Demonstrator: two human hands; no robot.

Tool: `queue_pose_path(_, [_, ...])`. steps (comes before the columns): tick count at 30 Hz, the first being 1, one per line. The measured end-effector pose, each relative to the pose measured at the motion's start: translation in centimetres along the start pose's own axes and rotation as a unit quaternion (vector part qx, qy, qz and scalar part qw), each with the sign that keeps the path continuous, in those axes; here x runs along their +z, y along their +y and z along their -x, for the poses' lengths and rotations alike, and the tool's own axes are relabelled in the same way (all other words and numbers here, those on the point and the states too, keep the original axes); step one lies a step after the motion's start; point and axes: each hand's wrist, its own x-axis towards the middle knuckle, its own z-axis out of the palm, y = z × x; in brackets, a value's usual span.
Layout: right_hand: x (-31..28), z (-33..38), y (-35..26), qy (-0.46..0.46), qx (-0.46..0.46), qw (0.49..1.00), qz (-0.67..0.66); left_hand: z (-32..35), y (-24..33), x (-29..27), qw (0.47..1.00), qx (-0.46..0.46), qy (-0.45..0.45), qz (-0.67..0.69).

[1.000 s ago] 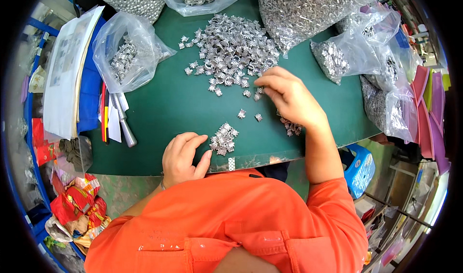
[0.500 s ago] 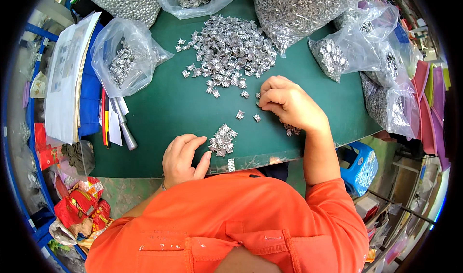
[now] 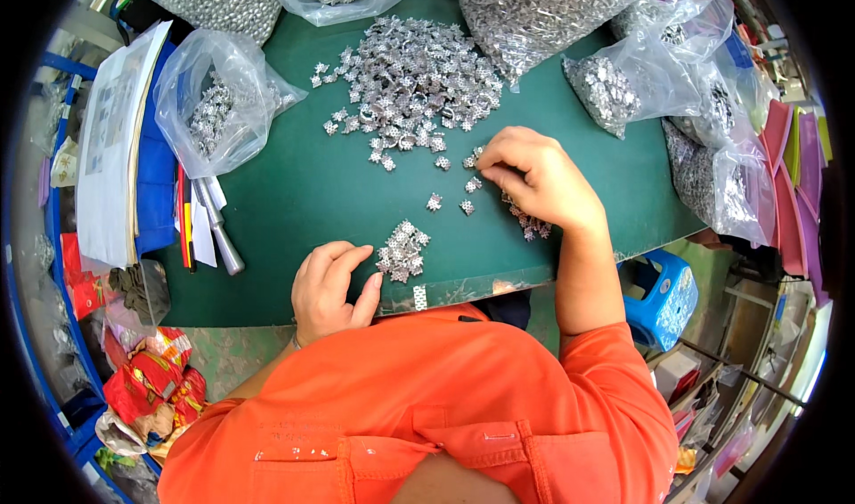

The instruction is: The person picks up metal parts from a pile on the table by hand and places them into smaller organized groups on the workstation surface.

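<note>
My right hand (image 3: 539, 182) is over the green table with thumb and forefinger pinched together at a small silver studded metal piece (image 3: 478, 151). Another piece touches the fingertips, and several loose pieces (image 3: 467, 207) lie just nearer to me. A small heap (image 3: 530, 226) is partly hidden below this hand's wrist. My left hand (image 3: 331, 292) rests on the table near its front edge, thumb spread from the fingers, holding nothing. Right beside its fingertips sits a little pile of the same pieces (image 3: 403, 251). Farther off spreads the large pile (image 3: 419, 81).
An open clear bag of pieces (image 3: 218, 117) stands at the left, by pens and a metal-handled tool (image 3: 225, 237). Papers (image 3: 120, 148) stand at the left edge. Big filled bags (image 3: 543, 14) line the back and right. A blue stool (image 3: 663, 299) is below the right edge.
My right hand has moved a little away from me, uncovering a loose piece near its fingertips. The left hand stays beside the little pile. The whole view has shifted slightly.
</note>
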Motion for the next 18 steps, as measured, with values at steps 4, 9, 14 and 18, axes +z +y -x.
queue_pose_path(4, [-0.3,-0.1,-0.3,0.007,0.014,1.000,0.010,0.0,0.0,0.1,1.000,0.002,0.004,0.000])
queue_pose_path(9, [0.5,-0.2,-0.8,-0.041,-0.009,0.999,0.034,-0.1,0.3,0.0,1.000,-0.015,-0.005,0.000])
queue_pose_path(14, [-2.2,0.3,-0.7,0.031,0.062,0.998,-0.009,0.0,0.2,0.0,1.000,-0.018,-0.007,0.003])
queue_pose_path(18, [-4.6,1.6,-0.7,-0.074,0.071,0.995,-0.007,0.0,0.2,-0.1,1.000,-0.027,-0.009,0.003])
